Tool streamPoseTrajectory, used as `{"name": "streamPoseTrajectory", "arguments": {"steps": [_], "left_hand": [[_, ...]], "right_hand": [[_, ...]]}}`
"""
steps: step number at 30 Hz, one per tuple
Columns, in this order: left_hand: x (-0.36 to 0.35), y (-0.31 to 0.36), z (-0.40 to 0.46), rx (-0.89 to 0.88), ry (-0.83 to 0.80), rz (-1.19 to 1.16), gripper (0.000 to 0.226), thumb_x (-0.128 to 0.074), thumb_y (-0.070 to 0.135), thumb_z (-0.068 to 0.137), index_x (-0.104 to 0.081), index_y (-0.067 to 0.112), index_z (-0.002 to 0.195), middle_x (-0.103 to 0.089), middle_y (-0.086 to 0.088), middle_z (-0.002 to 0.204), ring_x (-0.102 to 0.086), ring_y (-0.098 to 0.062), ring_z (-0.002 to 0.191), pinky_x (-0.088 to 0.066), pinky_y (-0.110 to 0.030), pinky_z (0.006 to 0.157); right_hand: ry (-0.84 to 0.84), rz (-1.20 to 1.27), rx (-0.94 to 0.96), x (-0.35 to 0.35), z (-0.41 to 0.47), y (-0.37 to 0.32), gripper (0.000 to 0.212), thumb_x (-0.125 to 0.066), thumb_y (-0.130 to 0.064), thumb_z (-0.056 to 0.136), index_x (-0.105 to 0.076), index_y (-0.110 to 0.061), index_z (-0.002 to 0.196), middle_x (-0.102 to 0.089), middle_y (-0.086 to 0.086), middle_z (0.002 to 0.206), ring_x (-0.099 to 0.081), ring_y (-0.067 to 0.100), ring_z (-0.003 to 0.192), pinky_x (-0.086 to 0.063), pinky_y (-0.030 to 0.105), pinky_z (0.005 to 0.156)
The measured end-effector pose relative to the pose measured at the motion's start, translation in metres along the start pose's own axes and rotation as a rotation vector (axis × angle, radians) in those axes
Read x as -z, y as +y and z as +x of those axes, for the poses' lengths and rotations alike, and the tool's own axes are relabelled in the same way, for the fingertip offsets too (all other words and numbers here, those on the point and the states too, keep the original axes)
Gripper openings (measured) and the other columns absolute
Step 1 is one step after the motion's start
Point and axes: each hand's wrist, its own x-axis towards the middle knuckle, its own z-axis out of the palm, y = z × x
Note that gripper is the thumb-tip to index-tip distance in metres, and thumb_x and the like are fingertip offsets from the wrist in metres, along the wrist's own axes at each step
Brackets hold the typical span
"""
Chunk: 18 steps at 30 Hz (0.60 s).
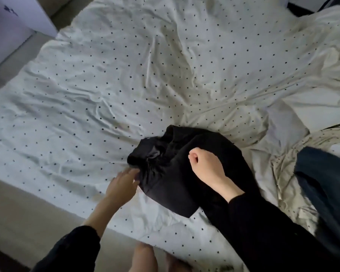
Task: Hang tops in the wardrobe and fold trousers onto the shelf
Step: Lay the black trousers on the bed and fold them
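A crumpled black garment (171,163) lies near the front edge of the bed (86,95), which is covered by a white sheet with small black dots. My right hand (206,165) is on top of the garment with its fingers curled into the fabric. My left hand (122,185) is at the garment's lower left edge, fingers spread and touching the cloth; whether it grips the cloth is not clear. Both arms wear black sleeves. I cannot tell whether the garment is a top or trousers.
Dark blue denim clothing (326,183) lies at the right edge of the bed beside a rumpled dotted duvet (294,165). A white cabinet (12,22) stands at the far left. Beige floor (28,213) runs along the bed's front. My bare feet (145,258) show below.
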Motion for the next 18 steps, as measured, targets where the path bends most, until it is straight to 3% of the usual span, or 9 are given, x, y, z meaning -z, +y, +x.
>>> {"name": "streamPoseTrajectory", "arguments": {"steps": [4,8,10,13,18], "left_hand": [[0.002,-0.009,0.054,0.004,0.188,-0.135,0.054,-0.051,0.017,0.093,-0.031,0.012,0.143,-0.033,-0.007,0.146,-0.037,-0.029,0.130,-0.035,-0.044,0.104],[-0.013,-0.020,0.100,0.035,0.188,-0.241,0.057,-0.053,0.021,0.093,-0.028,0.010,0.144,-0.035,-0.008,0.144,-0.038,-0.029,0.131,-0.036,-0.045,0.104],[-0.022,-0.024,0.112,0.061,0.203,-0.231,0.055,-0.056,0.024,0.092,-0.033,0.012,0.141,-0.046,-0.007,0.137,-0.045,-0.029,0.124,-0.036,-0.043,0.101],[-0.026,-0.020,0.114,0.058,0.242,-0.151,0.031,-0.057,0.026,0.091,-0.054,0.013,0.119,-0.065,-0.007,0.107,-0.058,-0.029,0.102,-0.034,-0.034,0.091],[-0.010,-0.024,0.088,0.081,0.288,-0.242,0.015,-0.055,0.020,0.092,-0.060,0.009,0.101,-0.062,-0.008,0.091,-0.060,-0.033,0.084,-0.040,-0.033,0.063]], "right_hand": [[0.065,-0.152,0.120,-0.031,0.079,-0.024,0.037,-0.044,-0.030,0.099,-0.048,-0.015,0.132,-0.059,0.004,0.123,-0.053,0.024,0.115,-0.039,0.039,0.094],[0.045,-0.374,-0.012,-0.058,0.145,-0.035,0.050,-0.047,-0.043,0.095,-0.042,-0.013,0.134,-0.052,0.009,0.132,-0.045,0.029,0.125,-0.031,0.046,0.101],[-0.011,-0.428,-0.081,-0.069,0.162,-0.028,0.046,-0.052,-0.038,0.094,-0.044,-0.016,0.133,-0.057,0.008,0.125,-0.049,0.029,0.120,-0.029,0.047,0.102],[0.041,-0.391,-0.109,-0.073,0.161,-0.014,0.026,-0.050,-0.019,0.094,-0.059,-0.019,0.119,-0.068,0.005,0.098,-0.060,0.027,0.097,-0.028,0.041,0.099],[0.116,-0.221,-0.186,-0.043,0.131,-0.008,0.024,-0.047,-0.021,0.094,-0.064,-0.021,0.111,-0.069,0.003,0.097,-0.061,0.025,0.096,-0.029,0.039,0.099]]}}
